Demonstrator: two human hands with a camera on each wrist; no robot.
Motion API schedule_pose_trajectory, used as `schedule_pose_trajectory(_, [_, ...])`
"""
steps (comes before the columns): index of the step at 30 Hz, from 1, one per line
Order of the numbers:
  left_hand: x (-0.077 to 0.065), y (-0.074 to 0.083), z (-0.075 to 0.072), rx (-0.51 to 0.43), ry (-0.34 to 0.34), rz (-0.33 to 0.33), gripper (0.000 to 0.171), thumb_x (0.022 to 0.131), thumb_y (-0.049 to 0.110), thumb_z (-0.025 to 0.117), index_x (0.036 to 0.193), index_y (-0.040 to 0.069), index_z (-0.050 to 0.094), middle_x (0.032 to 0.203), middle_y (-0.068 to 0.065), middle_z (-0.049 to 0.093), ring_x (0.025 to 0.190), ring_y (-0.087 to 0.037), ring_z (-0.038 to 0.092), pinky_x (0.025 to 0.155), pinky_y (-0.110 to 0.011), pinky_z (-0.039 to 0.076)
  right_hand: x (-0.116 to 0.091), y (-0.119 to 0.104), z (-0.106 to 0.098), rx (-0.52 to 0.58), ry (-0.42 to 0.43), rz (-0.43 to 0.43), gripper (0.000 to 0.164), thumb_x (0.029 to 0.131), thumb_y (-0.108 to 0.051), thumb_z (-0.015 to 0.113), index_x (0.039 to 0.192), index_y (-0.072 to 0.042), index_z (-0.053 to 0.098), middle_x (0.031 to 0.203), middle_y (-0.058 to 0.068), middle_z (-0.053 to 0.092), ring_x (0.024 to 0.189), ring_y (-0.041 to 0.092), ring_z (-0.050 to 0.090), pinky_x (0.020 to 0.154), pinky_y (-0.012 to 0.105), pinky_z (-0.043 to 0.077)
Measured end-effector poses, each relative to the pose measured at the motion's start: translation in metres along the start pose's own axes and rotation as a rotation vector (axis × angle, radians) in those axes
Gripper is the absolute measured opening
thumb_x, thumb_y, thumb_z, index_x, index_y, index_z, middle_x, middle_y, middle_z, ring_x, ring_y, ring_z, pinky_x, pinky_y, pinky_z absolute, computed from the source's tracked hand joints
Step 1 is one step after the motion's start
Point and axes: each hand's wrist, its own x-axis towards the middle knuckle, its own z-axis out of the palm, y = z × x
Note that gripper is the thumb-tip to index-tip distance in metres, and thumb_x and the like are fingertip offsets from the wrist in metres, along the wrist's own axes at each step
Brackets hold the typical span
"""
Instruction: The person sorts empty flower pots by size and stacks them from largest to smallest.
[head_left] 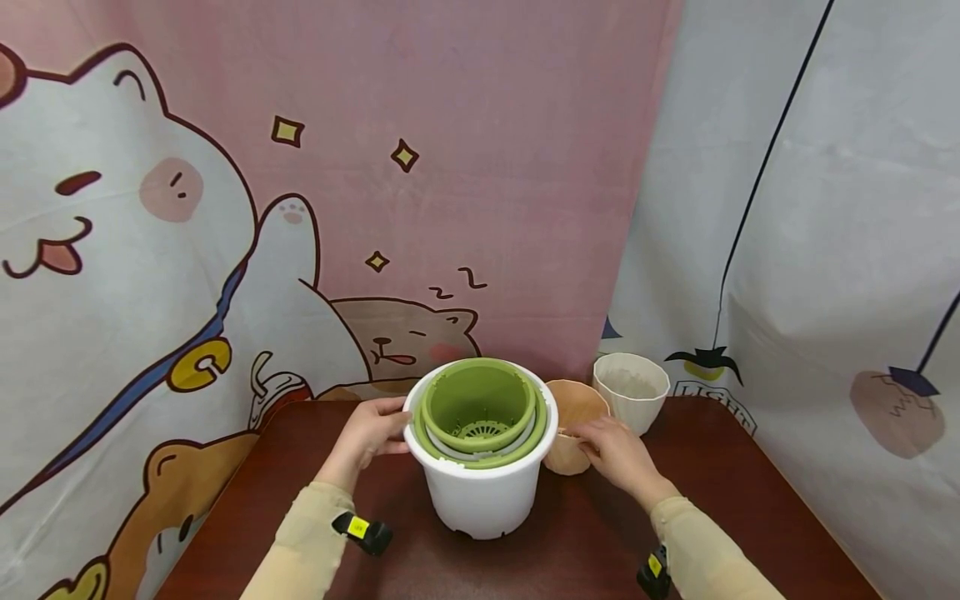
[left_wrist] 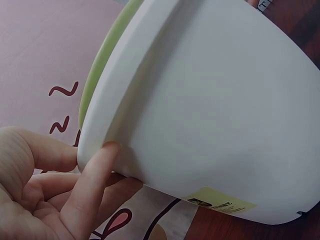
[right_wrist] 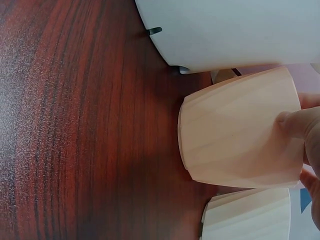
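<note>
A big white flowerpot [head_left: 480, 497] stands upright on the table, with green pots [head_left: 483, 396] and a grey one nested inside it. My left hand [head_left: 372, 433] holds its rim at the left side; in the left wrist view the thumb [left_wrist: 95, 185] lies on the outside just under the rim. To the right of it is a peach faceted flowerpot [right_wrist: 240, 130]. My right hand [head_left: 617, 454] pinches this pot at its rim, thumb [right_wrist: 295, 122] on the outer wall. Its other fingers are partly hidden behind the pot.
A cream faceted flowerpot [head_left: 633, 392] stands at the back right, close behind the peach one. The dark red wooden table [head_left: 315, 467] ends at a printed cloth backdrop [head_left: 487, 167]. A yellow label [left_wrist: 220, 200] is on the white pot's side.
</note>
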Motion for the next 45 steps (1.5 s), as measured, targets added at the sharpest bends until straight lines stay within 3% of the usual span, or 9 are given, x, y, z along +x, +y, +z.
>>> schedule_pose_trajectory(14, [-0.001, 0.001, 0.0, 0.007, 0.003, -0.004, 0.042, 0.095, 0.005, 0.064, 0.134, -0.005, 0.058, 0.108, -0.019, 0.068, 0.078, -0.021, 0.069, 0.063, -0.035, 0.063, -0.01, 0.0, -0.004, -0.001, 0.005, 0.087, 0.026, 0.075, -0.005, 0.085, 0.096, -0.017, 0.075, 0.086, -0.006, 0.069, 0.081, 0.016, 0.06, 0.073, 0.038, 0.055])
schedule_pose_trajectory(30, [-0.001, 0.001, 0.0, 0.009, -0.002, -0.004, 0.042, 0.095, 0.005, 0.064, 0.135, -0.006, 0.057, 0.104, -0.018, 0.069, 0.077, -0.021, 0.069, 0.063, -0.034, 0.062, -0.024, 0.004, -0.009, 0.007, 0.046, 0.155, 0.026, 0.078, -0.007, 0.083, 0.101, -0.015, 0.074, 0.093, -0.003, 0.072, 0.089, 0.02, 0.064, 0.08, 0.044, 0.055])
schedule_pose_trajectory(45, [-0.001, 0.001, 0.0, -0.001, -0.002, -0.002, 0.041, 0.094, 0.005, 0.065, 0.133, -0.006, 0.058, 0.107, -0.019, 0.069, 0.077, -0.021, 0.069, 0.063, -0.035, 0.063, -0.029, 0.001, -0.019, 0.028, 0.051, 0.211, 0.025, 0.079, -0.003, 0.082, 0.1, -0.012, 0.072, 0.094, 0.0, 0.071, 0.088, 0.021, 0.064, 0.079, 0.044, 0.056])
